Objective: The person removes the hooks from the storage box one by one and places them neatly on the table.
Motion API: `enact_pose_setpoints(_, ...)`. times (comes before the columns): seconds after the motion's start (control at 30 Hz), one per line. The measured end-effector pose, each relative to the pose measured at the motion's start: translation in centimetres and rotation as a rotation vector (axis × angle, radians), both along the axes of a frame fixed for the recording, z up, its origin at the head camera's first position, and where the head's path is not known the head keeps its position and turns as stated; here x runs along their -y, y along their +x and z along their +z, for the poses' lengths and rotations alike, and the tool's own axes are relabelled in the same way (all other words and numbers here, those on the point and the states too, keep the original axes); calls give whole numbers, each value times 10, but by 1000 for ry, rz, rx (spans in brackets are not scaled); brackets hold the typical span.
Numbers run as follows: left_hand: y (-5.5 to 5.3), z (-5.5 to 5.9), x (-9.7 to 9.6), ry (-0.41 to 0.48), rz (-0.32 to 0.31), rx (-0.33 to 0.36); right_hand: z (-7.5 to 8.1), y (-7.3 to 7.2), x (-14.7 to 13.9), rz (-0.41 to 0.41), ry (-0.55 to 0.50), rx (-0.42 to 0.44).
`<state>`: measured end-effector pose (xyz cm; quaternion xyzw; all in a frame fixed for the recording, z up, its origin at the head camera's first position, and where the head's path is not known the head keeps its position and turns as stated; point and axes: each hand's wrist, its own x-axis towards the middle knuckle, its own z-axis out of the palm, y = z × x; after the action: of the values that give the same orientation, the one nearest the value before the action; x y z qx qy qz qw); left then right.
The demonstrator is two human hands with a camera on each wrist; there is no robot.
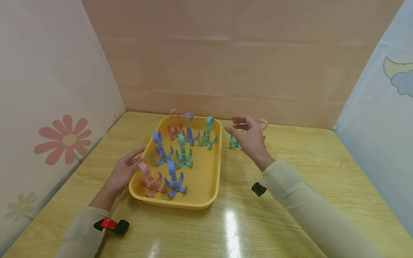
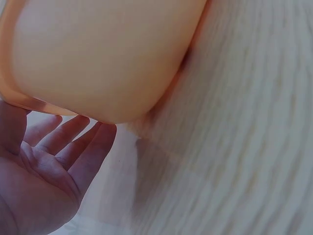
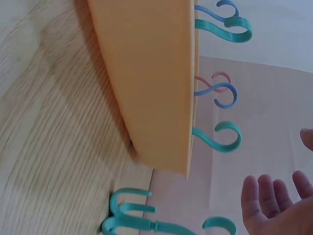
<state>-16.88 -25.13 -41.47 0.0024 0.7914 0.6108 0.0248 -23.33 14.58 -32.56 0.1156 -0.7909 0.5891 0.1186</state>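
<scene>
My left hand (image 1: 124, 172) rests against the left side of a yellow plastic tray (image 1: 196, 205), its fingertips touching the outer wall in the left wrist view. Standing in the tray are several multi-prong hanger hooks, among them a pink hook (image 1: 151, 183), a blue hook (image 1: 175, 184), and a green hook (image 1: 183, 154). Raised right of the tray, my right hand (image 1: 253, 143) holds nothing, its fingers loosely bent and thumb apart. Behind it on the table stand another green hook (image 3: 132, 223) and a pink hook (image 1: 264, 123), both partly hidden by the hand.
The wooden table (image 1: 309, 157) meets a plain tan backdrop (image 1: 226, 64) at its far edge. A panel with a flower print (image 1: 69, 139) borders the left side, and one with a moon and cloud (image 1: 401, 82) the right. Black straps (image 1: 120, 227) hang at the cuffs.
</scene>
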Motion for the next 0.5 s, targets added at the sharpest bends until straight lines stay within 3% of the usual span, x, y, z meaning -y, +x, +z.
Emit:
enact_pose_setpoints(0.13,0,0,0,6,5,0,1,-6,11,80,57,94)
enact_pose_setpoints(0.27,1,-1,0,24,3,2,-3,-16,19,154,44,165)
enact_pose_setpoints(0.5,1,1,0,35,-5,-4,-9,-31,31,162,45,232)
